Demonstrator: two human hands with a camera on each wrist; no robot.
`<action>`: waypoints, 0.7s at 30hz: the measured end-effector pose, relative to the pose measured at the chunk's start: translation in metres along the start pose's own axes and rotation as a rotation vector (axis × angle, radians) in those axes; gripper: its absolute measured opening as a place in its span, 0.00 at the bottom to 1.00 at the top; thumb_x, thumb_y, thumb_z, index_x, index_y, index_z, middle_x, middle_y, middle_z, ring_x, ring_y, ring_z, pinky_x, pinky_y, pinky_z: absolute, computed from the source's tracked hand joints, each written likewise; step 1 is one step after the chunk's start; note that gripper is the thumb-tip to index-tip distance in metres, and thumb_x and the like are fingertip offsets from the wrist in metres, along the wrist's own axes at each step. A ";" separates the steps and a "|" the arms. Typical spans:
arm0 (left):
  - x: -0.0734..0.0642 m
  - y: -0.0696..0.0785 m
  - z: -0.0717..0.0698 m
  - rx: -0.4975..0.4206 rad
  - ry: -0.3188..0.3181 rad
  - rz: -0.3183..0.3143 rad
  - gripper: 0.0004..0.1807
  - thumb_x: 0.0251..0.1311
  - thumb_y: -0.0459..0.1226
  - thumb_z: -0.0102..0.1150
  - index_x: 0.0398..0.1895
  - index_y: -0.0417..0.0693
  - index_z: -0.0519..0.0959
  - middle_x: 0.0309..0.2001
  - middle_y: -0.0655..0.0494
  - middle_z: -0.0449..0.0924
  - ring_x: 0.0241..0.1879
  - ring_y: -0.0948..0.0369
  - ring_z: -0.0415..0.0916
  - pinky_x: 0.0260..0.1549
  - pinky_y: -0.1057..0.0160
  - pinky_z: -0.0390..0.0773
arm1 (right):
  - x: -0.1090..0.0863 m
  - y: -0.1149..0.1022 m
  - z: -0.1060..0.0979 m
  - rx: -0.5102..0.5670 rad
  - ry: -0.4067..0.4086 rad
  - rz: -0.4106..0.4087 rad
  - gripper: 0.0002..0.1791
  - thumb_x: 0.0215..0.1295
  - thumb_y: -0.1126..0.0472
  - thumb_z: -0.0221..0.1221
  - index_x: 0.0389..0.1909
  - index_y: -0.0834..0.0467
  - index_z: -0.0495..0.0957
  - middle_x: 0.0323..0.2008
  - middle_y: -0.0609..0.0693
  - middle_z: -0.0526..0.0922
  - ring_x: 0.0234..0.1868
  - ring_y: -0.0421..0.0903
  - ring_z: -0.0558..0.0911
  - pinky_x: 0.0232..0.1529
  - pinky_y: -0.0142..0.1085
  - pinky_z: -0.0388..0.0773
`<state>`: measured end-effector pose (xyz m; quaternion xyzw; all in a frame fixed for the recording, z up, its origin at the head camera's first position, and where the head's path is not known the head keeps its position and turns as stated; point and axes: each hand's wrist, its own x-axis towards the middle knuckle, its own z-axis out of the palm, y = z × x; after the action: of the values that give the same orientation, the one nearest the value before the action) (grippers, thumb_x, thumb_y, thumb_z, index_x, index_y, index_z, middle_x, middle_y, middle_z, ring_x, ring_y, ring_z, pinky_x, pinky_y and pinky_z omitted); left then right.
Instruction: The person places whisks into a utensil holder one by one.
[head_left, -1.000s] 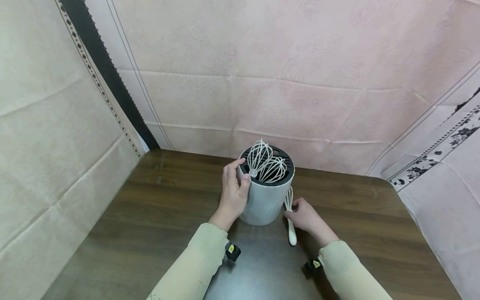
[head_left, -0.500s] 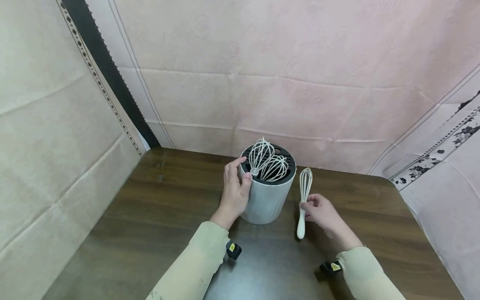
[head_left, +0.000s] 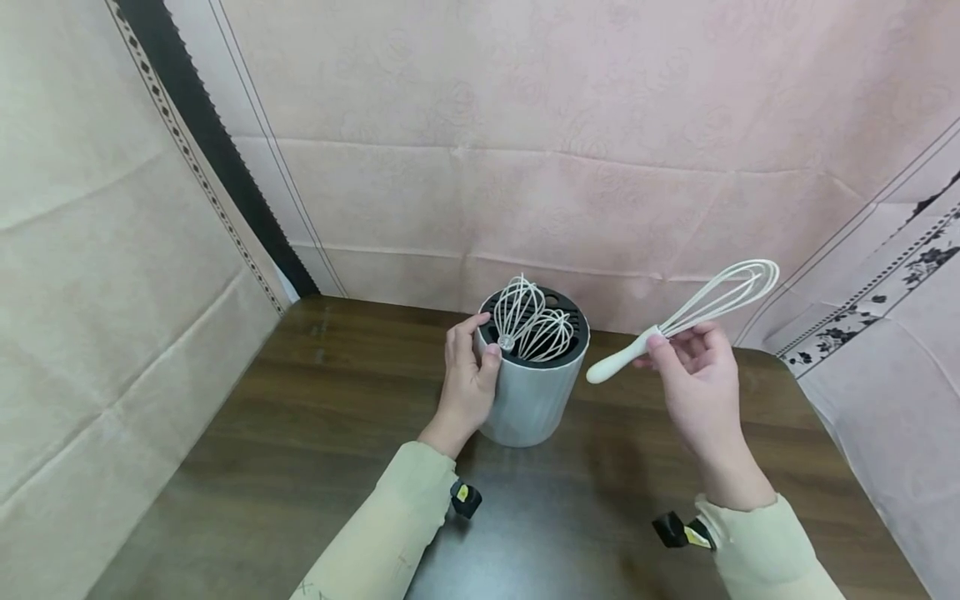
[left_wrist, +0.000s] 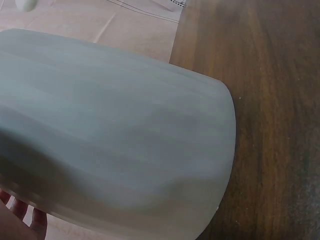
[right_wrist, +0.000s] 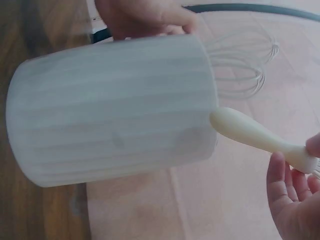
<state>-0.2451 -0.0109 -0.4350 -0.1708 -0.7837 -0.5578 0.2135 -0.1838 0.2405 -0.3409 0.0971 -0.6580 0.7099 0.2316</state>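
Observation:
A light grey, ribbed utensil holder [head_left: 525, 408] with a black slotted top stands upright on the table. Two white whisks stick out of it, a larger one [head_left: 516, 310] and a smaller one [head_left: 549, 337]. My left hand [head_left: 467, 387] grips the holder at its left rim, thumb in front and fingers round the far side. To the right, clear of the table, my right hand [head_left: 701, 392] pinches a third white whisk [head_left: 626, 358] near the neck. That whisk tilts, wires up to the right, its handle end [right_wrist: 230, 122] beside the holder's top edge.
The brown wooden table [head_left: 337, 433] extends on both sides of the holder. Pale pink patterned cloth [head_left: 570, 200] hangs right behind its far edge, and more cloth [head_left: 97, 292] hangs at the left. Dark cameras [head_left: 465, 498] are strapped at both wrists.
My right hand has lifted the third whisk off the table beside the holder and moved it up and right, turning its handle toward the holder. My left hand stays on the holder.

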 end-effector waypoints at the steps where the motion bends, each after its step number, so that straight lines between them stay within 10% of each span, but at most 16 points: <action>1: 0.000 0.000 0.000 0.002 -0.001 -0.001 0.26 0.70 0.55 0.36 0.69 0.61 0.55 0.62 0.50 0.56 0.62 0.57 0.56 0.58 0.48 0.62 | 0.000 -0.002 0.002 0.008 0.001 -0.014 0.18 0.63 0.71 0.60 0.51 0.67 0.66 0.42 0.63 0.76 0.37 0.51 0.81 0.37 0.37 0.81; 21: -0.002 0.000 -0.001 0.014 -0.013 -0.005 0.27 0.70 0.56 0.35 0.69 0.62 0.54 0.63 0.51 0.55 0.62 0.59 0.55 0.59 0.49 0.62 | 0.004 -0.012 0.013 0.105 -0.006 -0.094 0.16 0.63 0.74 0.57 0.50 0.67 0.66 0.42 0.63 0.74 0.39 0.51 0.79 0.38 0.38 0.80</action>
<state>-0.2438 -0.0117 -0.4358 -0.1711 -0.7895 -0.5514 0.2083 -0.1836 0.2291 -0.3268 0.1421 -0.6151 0.7315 0.2576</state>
